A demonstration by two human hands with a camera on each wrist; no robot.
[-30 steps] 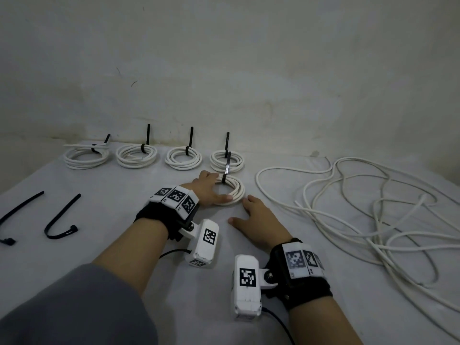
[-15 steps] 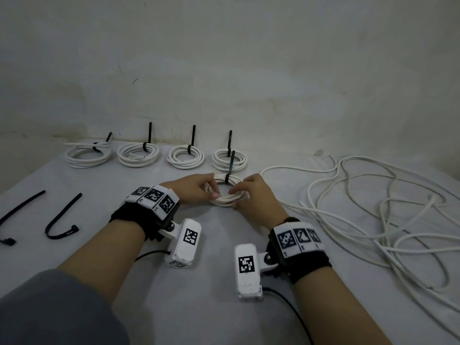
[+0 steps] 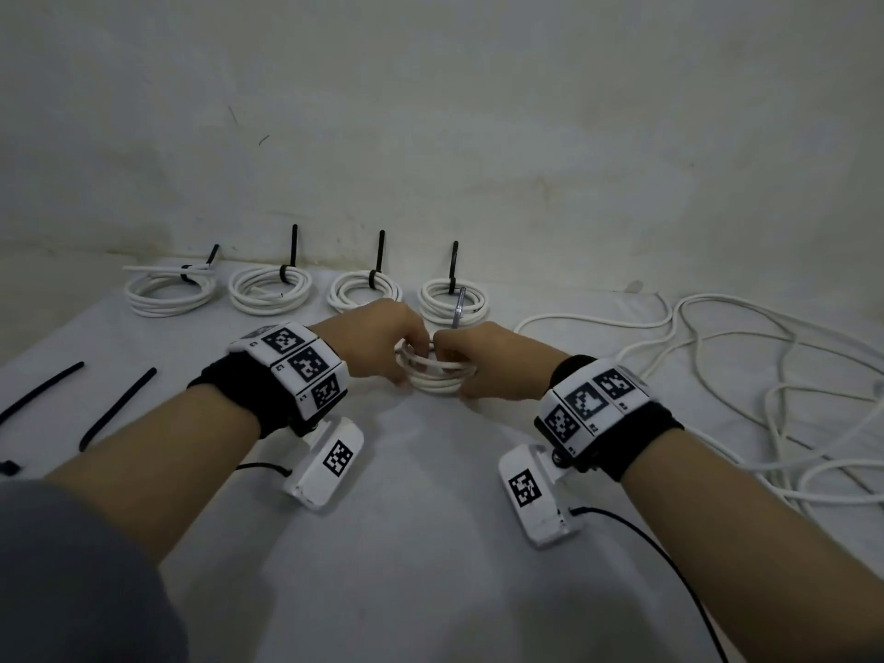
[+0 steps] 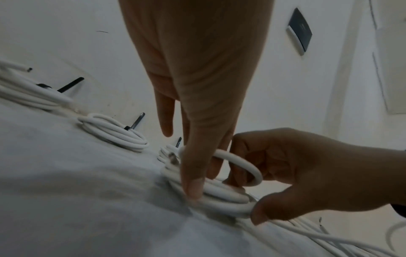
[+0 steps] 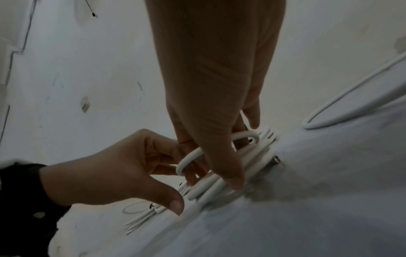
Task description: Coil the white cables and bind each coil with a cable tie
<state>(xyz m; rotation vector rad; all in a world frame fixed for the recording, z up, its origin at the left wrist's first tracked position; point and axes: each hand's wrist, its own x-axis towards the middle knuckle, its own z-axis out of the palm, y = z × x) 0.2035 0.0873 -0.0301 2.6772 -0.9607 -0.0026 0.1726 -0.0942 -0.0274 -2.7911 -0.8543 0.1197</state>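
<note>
A small white coil (image 3: 437, 381) lies on the white cloth in front of me, one turn (image 4: 243, 165) raised above the rest. My left hand (image 3: 402, 356) grips its left side, thumb (image 4: 193, 187) outside and fingers inside the ring. My right hand (image 3: 454, 370) grips the right side the same way, thumb (image 5: 234, 179) on the outer turns. A black cable tie tail (image 3: 458, 309) sticks up behind my right hand. A cut cable end (image 5: 276, 159) pokes out of the coil. Loose white cable (image 3: 717, 375) sprawls to the right.
Several bound coils stand in a row against the wall, the nearest (image 3: 452, 301) just behind my hands, the farthest (image 3: 170, 291) at the left. Two loose black cable ties (image 3: 117, 409) (image 3: 43, 390) lie at the left on the cloth (image 3: 430, 543).
My right hand, lying flat on the cloth a second ago, has come onto the coil. Both hands now grip it from either side, and one turn has lifted.
</note>
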